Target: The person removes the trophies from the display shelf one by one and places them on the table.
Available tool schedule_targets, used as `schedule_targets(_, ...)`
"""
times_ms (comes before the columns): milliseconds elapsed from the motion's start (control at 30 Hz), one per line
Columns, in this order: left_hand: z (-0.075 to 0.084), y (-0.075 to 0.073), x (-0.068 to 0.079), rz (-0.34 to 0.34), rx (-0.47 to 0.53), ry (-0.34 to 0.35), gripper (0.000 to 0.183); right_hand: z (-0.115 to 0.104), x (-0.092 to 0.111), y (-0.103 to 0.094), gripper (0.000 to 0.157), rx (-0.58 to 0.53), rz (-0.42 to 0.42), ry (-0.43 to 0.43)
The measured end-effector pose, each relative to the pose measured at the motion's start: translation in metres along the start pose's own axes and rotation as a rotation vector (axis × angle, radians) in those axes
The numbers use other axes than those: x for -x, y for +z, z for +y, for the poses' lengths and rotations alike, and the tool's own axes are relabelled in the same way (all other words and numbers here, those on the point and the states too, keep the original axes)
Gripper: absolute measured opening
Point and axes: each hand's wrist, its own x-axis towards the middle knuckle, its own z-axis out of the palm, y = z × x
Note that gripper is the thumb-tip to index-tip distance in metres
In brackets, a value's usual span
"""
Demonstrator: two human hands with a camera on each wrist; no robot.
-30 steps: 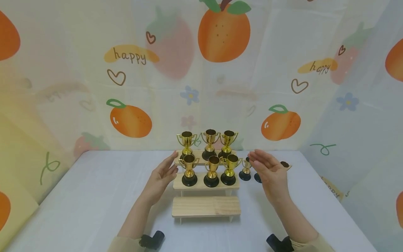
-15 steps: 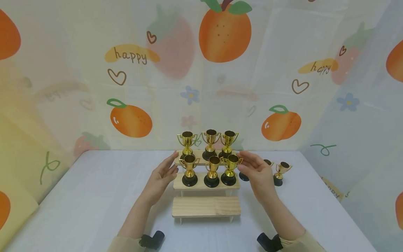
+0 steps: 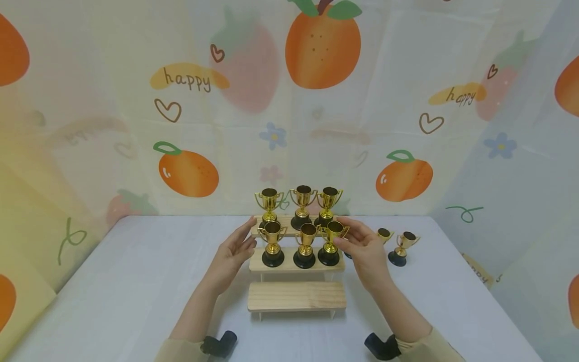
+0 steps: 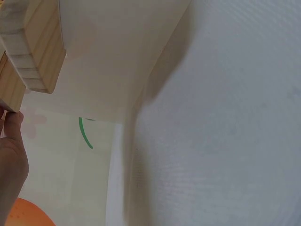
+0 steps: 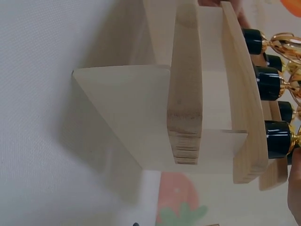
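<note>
A three-tier wooden stand [image 3: 296, 296] carries small gold trophies on black bases, three on the top shelf and three on the middle one. My right hand [image 3: 368, 254] is at the right-hand trophy [image 3: 330, 246] of the middle shelf, thumb in front of its stem and fingers behind it. In the right wrist view that trophy's black base [image 5: 277, 139] stands upright on the shelf beside my fingers [image 5: 295, 183]. My left hand [image 3: 229, 261] rests at the stand's left end, fingers extended, with a fingertip touching a shelf corner [image 4: 11, 94].
More trophies stand on the white table [image 3: 149, 281] right of the stand, among them a gold trophy [image 3: 402, 246]; others are partly hidden behind my right hand. A printed fruit cloth [image 3: 316, 125] hangs behind the table. The stand's white side panel [image 5: 131, 108] slopes to the table.
My right hand has moved left from beside the stand to the right-hand trophy on the middle shelf, and its thumb has come to the stem. The left hand has stayed put.
</note>
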Motion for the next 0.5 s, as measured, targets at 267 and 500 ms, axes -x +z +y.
schedule_targets(267, -0.0016, -0.0006, -0.0006, -0.005, 0.008, 0.006, 0.069, 0.0019, -0.0006, 0.0017, 0.050, 0.027, 0.022, 0.019)
schedule_targets(500, -0.0007, -0.0003, 0.0002, -0.002, 0.002, 0.002, 0.069, 0.0033, -0.0006, 0.0027, 0.047, 0.031, 0.032, 0.014)
